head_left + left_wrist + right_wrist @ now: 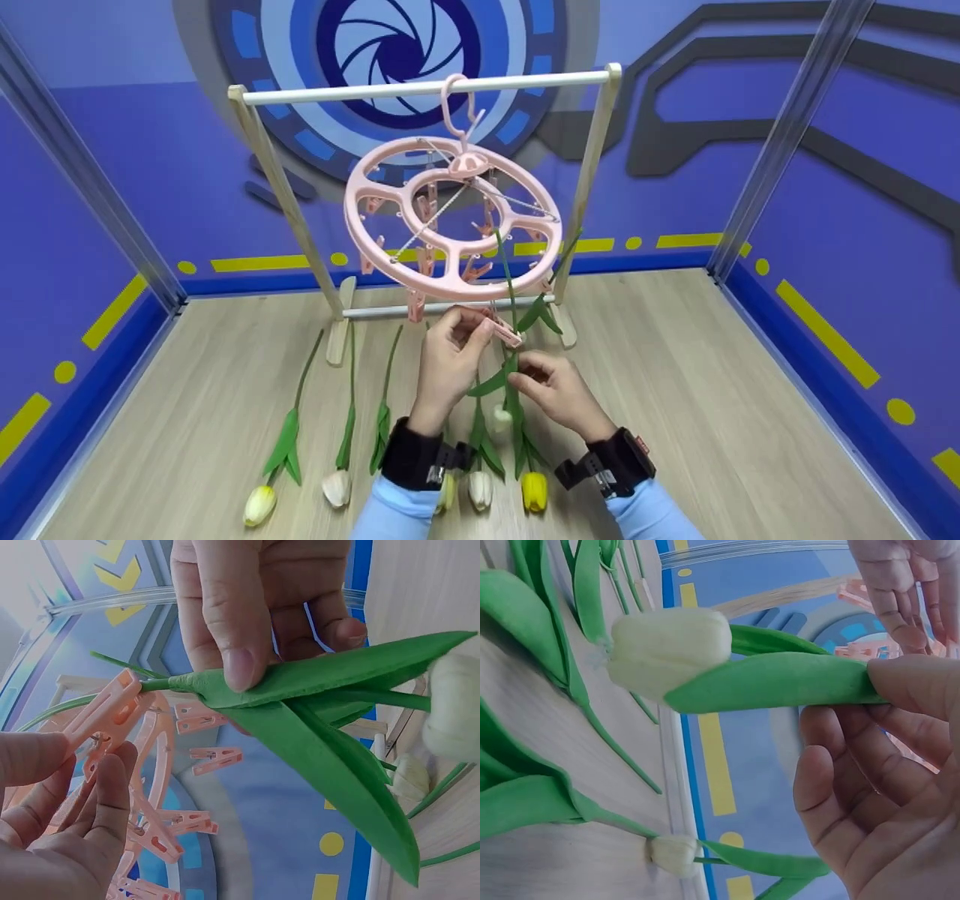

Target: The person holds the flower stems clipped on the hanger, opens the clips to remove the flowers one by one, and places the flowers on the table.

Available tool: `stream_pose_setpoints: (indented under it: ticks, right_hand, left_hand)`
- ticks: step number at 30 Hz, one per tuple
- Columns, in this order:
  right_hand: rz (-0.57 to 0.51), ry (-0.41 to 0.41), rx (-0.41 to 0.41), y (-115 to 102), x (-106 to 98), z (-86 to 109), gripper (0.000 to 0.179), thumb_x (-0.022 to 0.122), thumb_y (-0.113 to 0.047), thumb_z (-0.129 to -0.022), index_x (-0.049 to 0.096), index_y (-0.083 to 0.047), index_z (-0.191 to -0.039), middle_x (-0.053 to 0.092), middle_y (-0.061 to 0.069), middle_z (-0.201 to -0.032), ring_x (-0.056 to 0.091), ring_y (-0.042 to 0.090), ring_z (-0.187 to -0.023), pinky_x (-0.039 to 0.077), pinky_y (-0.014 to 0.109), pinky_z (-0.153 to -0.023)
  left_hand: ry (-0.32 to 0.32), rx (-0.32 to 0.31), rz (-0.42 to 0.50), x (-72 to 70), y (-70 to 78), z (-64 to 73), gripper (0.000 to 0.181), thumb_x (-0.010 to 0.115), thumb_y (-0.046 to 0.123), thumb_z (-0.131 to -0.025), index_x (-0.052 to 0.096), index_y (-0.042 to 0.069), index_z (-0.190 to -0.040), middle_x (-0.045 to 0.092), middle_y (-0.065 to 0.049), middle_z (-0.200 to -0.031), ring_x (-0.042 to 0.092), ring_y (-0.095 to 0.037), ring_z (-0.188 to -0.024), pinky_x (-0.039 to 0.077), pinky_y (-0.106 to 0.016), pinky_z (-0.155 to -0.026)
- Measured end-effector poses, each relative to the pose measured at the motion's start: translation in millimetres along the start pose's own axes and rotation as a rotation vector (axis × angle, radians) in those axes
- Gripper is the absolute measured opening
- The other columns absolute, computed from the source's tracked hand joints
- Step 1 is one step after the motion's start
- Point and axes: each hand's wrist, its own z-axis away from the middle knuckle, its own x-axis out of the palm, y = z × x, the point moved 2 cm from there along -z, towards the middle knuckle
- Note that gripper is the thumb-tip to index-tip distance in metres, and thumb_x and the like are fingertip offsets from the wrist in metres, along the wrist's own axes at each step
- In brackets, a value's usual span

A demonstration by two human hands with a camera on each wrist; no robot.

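My left hand pinches the handle end of a pink clothespin below the round hanger. The clothespin's tip meets the green stem just above the leaves of a white artificial tulip, which points flower down. Thumb and fingers of my right hand pinch this tulip at the base of its leaves, close below the clothespin. The stem's thin end rises in front of the hanger's ring. Several more pink clothespins dangle from the hanger.
The hanger hooks over the white top bar of a wooden-legged rack. Another tulip hangs at the ring's right side, its leaves beside the rack's leg. On the table lie several tulips, including a yellow one and a white one.
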Motion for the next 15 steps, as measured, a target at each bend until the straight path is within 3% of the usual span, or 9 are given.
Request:
stream_pose_setpoints:
  ticks: [7,15]
  right_hand:
    - [0.004,0.03,-0.017,-2,0,2.2,0.01,0.068,0.0,-0.097,0.073,0.0,-0.105,0.067,0.009,-0.088,0.054,0.01,-0.074,0.046,0.024,-0.066]
    - [0.012,0.042,-0.021,-7,-3,3.8,0.014,0.068,-0.004,-0.098,0.074,-0.002,-0.111,0.068,0.008,-0.093,0.055,0.009,-0.076,0.047,0.024,-0.068]
  left_hand:
    - [0.003,-0.015,0.02,-3.0,-1.5,6.0,0.012,0.064,0.005,-0.102,0.065,-0.007,-0.106,0.069,-0.021,-0.114,0.068,-0.025,-0.091,0.055,-0.027,-0.081]
    - [0.036,-0.02,0.056,-7.7,-2.1,12.1,0.009,0.064,0.002,-0.101,0.065,-0.007,-0.104,0.069,-0.021,-0.114,0.069,-0.03,-0.093,0.055,-0.025,-0.08]
